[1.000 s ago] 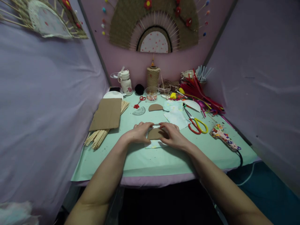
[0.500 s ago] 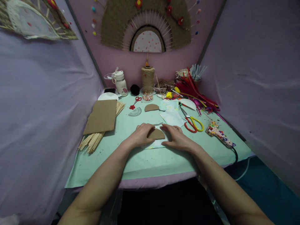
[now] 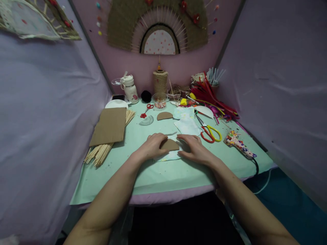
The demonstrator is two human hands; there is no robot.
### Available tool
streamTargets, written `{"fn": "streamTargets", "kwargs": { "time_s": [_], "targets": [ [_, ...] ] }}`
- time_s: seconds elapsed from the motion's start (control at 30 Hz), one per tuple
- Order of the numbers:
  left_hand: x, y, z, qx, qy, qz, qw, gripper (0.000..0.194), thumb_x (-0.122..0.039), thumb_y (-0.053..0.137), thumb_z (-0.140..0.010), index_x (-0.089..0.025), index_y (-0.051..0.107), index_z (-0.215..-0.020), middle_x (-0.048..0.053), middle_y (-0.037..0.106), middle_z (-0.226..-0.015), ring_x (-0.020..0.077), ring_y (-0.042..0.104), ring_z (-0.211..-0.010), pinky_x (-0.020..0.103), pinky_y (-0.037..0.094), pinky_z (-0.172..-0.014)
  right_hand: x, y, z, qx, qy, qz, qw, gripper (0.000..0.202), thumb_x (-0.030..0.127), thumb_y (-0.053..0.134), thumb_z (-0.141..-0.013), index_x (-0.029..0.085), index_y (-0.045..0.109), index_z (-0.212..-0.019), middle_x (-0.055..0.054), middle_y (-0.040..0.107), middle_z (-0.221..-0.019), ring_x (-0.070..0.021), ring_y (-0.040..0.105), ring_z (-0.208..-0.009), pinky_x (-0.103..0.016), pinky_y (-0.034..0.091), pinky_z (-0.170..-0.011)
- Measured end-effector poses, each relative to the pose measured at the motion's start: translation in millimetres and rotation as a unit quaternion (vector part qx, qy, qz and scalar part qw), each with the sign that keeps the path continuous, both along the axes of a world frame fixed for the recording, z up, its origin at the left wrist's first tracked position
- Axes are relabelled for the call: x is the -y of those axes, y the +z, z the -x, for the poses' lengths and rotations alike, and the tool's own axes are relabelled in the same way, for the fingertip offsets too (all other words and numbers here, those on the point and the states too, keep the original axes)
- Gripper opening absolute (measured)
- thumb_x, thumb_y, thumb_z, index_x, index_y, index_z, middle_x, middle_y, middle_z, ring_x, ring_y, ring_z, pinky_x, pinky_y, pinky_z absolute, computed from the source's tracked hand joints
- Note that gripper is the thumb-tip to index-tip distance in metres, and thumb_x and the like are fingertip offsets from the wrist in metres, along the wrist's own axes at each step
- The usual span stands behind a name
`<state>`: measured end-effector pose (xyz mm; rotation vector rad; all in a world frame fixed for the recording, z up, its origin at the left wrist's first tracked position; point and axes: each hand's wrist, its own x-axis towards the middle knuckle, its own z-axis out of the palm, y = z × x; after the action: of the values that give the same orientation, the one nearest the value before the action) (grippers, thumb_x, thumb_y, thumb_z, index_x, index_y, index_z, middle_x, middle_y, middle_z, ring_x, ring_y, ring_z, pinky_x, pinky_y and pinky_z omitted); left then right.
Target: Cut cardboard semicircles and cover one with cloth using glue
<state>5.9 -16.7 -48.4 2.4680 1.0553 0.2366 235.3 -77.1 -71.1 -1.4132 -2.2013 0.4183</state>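
Note:
A brown cardboard half-circle (image 3: 170, 144) lies flat on a piece of pale patterned fabric (image 3: 171, 157) near the table's front. My left hand (image 3: 154, 147) curls round the half-circle's left end, fingertips at its curved edge and thumb by its straight edge. On the other side, my right hand (image 3: 192, 148) rests on the fabric with thumb and fingers apart, close to the half-circle's right end. Part of the fabric is hidden beneath both hands. A second cardboard half-circle (image 3: 165, 116) lies farther back, beside more fabric pieces (image 3: 187, 126).
Large scissors (image 3: 211, 133) and a patterned glue gun (image 3: 240, 144) lie to the right. Cardboard (image 3: 109, 126) covers a bundle of sticks (image 3: 99, 156) at left. Behind are a protractor (image 3: 146, 120), small scissors (image 3: 148, 108), a bottle (image 3: 130, 90) and a twine spool (image 3: 160, 81).
The view has shifted slightly. My right thumb and fingers sit a little farther from the cardboard half-circle; my left hand stays at its left end.

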Motion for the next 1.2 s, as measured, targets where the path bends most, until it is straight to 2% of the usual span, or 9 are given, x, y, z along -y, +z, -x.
{"fn": "streamTargets", "kwargs": {
  "time_s": [0.07,0.13,0.33,0.63,0.93,1.07,1.2],
  "targets": [
    [0.2,0.2,-0.2,0.000,-0.002,-0.010,1.000,0.042,-0.043,0.061,-0.076,-0.022,0.058,-0.112,0.009,0.062,-0.111,0.0286,0.054,-0.103,0.042,0.040,-0.088,1.7,0.0,-2.7,0.006,-0.001,-0.038,0.999,0.027,0.028,0.060,-0.084,0.022,0.060,-0.111,-0.009,0.063,-0.126,-0.0267,0.053,-0.119,-0.046,0.027,-0.100],
    [0.5,-0.3,-0.4,-0.003,-0.003,-0.019,1.000,0.039,-0.041,0.061,-0.076,-0.022,0.059,-0.111,0.009,0.062,-0.110,0.0286,0.054,-0.103,0.042,0.040,-0.088,2.1,-0.1,-5.5,0.020,0.013,-0.073,0.997,0.014,0.025,0.057,-0.087,0.023,0.066,-0.097,-0.006,0.069,-0.116,-0.0259,0.056,-0.115,-0.047,0.027,-0.098],
    [0.6,-1.9,-1.1,-0.006,-0.001,-0.025,1.000,0.039,-0.039,0.063,-0.075,-0.022,0.060,-0.110,0.008,0.062,-0.112,0.0285,0.054,-0.104,0.042,0.040,-0.089,-1.5,-1.0,-10.8,0.072,0.073,-0.111,0.989,0.015,0.022,0.057,-0.089,0.024,0.070,-0.094,-0.002,0.074,-0.103,-0.0244,0.058,-0.108,-0.044,0.029,-0.093],
    [0.1,-1.4,-0.5,-0.004,0.009,-0.017,1.000,0.039,-0.039,0.065,-0.074,-0.023,0.061,-0.110,0.007,0.063,-0.113,0.0282,0.054,-0.104,0.041,0.039,-0.088,-4.0,-2.8,-11.2,0.083,0.082,-0.154,0.981,0.014,0.023,0.057,-0.089,0.022,0.071,-0.089,-0.002,0.075,-0.096,-0.0223,0.057,-0.097,-0.042,0.033,-0.094],
    [-1.0,-3.0,-1.3,-0.005,0.004,-0.033,0.999,0.041,-0.042,0.065,-0.074,-0.021,0.060,-0.109,0.008,0.062,-0.114,0.0288,0.056,-0.104,0.042,0.040,-0.086,-4.5,-7.6,-14.0,0.069,0.088,-0.172,0.979,0.014,0.023,0.057,-0.090,0.022,0.070,-0.091,-0.001,0.075,-0.095,-0.0226,0.057,-0.095,-0.043,0.036,-0.094],
    [-5.9,2.2,4.3,0.052,0.019,-0.046,0.997,0.031,-0.036,0.059,-0.080,-0.021,0.062,-0.106,0.008,0.062,-0.113,0.0256,0.057,-0.104,0.040,0.042,-0.089,-2.8,-10.1,-14.9,0.027,0.072,-0.189,0.979,0.012,0.021,0.057,-0.088,0.022,0.069,-0.088,-0.004,0.074,-0.096,-0.0223,0.056,-0.093,-0.043,0.040,-0.091],
    [-15.7,7.5,17.2,0.133,0.088,-0.071,0.985,0.021,-0.023,0.049,-0.083,-0.019,0.064,-0.098,0.006,0.065,-0.101,0.0210,0.060,-0.096,0.035,0.045,-0.087,-1.4,-10.0,-18.5,-0.034,0.016,-0.234,0.971,0.009,0.020,0.058,-0.085,0.021,0.066,-0.087,-0.007,0.072,-0.099,-0.0230,0.057,-0.091,-0.044,0.043,-0.088]
  ]
}}
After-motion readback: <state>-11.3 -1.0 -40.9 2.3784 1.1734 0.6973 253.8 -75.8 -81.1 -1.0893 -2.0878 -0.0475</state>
